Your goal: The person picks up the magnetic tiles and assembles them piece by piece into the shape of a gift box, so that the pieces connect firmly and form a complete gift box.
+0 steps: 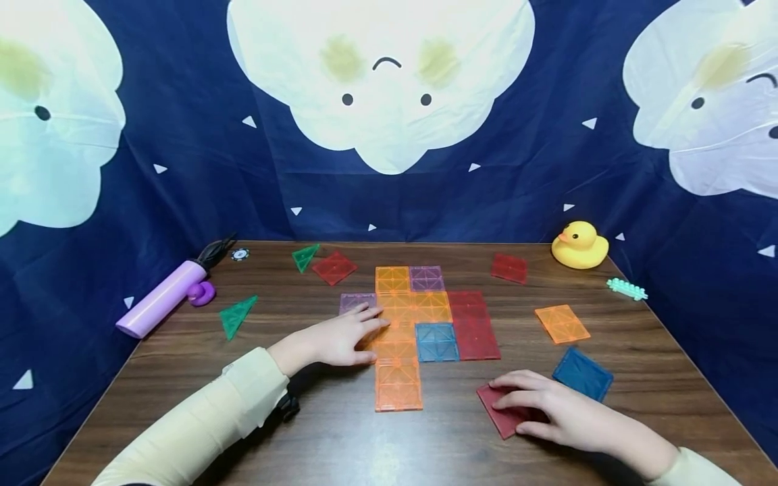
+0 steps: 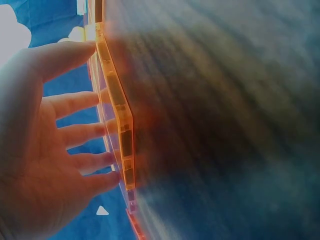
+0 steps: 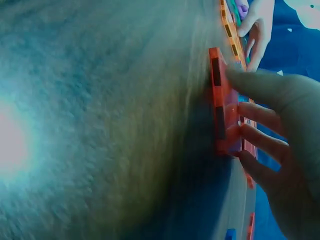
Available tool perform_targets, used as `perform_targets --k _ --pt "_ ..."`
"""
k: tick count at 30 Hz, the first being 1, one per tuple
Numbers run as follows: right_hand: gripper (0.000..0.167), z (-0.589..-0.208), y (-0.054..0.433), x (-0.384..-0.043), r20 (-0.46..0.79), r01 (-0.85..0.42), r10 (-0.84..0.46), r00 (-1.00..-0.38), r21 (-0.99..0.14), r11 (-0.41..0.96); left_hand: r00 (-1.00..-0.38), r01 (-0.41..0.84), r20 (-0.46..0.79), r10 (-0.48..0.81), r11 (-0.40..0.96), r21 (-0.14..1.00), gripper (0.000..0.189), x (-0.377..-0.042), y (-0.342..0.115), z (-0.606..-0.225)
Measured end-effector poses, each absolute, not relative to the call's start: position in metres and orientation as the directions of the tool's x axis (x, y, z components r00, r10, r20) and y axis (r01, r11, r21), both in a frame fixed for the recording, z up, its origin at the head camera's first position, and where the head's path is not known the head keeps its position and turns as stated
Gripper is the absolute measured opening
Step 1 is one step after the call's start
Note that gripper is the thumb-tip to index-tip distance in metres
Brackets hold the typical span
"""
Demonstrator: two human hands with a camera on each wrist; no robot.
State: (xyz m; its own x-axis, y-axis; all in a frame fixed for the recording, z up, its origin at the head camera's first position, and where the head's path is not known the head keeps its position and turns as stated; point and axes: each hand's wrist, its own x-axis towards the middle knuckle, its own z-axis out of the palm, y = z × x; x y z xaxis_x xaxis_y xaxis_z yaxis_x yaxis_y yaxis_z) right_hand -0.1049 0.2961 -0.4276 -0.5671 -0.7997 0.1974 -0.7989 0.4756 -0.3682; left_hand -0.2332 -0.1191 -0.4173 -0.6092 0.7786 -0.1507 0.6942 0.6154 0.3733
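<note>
My left hand [image 1: 340, 336] rests at the left side of a flat column of joined orange square tiles [image 1: 398, 385], fingers straight and spread, fingertips on the tiles. In the left wrist view its thumb and fingertips [image 2: 100, 187] meet the orange tiles' face. Beneath my right hand [image 1: 559, 408] lies a dark red square tile [image 1: 495, 413], low over the table. The right wrist view shows the thumb and spread fingertips on this red tile's face [image 3: 232, 112]. Attached to the orange tiles are a blue square [image 1: 436, 342], a large red tile [image 1: 473, 325] and purple squares [image 1: 427, 278].
Loose tiles lie around: blue [image 1: 582, 374], orange [image 1: 562, 323], red [image 1: 509, 268], another red [image 1: 334, 268] and green triangles [image 1: 238, 316]. A yellow duck [image 1: 579, 245] and a mint bumpy toy [image 1: 627, 289] sit at right. A lilac cylinder [image 1: 163, 298] and a poker chip [image 1: 240, 254] lie left.
</note>
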Motion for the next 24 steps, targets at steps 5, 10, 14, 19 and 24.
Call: perform_targets --k 5,10,14,19,24 --pt "0.045 -0.433 0.285 -0.107 0.207 -0.816 -0.812 -0.546 -0.354 0.458 -0.616 0.690 -0.156 0.772 0.625 0.365 0.067 -0.233 -0.120 -0.419" --pt "0.050 -0.431 0.264 -0.112 0.128 -0.802 -0.822 -0.555 -0.347 0.487 -0.616 0.691 -0.150 0.774 0.621 0.369 0.067 -0.233 -0.119 -0.420" --pt "0.049 -0.430 0.245 -0.118 0.113 -0.810 -0.829 -0.548 -0.318 0.492 -0.616 0.695 -0.144 0.775 0.620 0.364 0.067 -0.233 -0.120 -0.420" --pt "0.049 -0.432 0.229 -0.124 0.144 -0.835 -0.838 -0.526 -0.273 0.477 -0.605 0.711 -0.134 0.785 0.608 0.355 0.067 -0.233 -0.120 -0.420" --pt "0.052 -0.434 0.218 -0.128 0.146 -0.840 -0.836 -0.530 -0.224 0.493 -0.605 0.713 -0.132 0.785 0.608 0.350 0.068 -0.234 -0.120 -0.422"
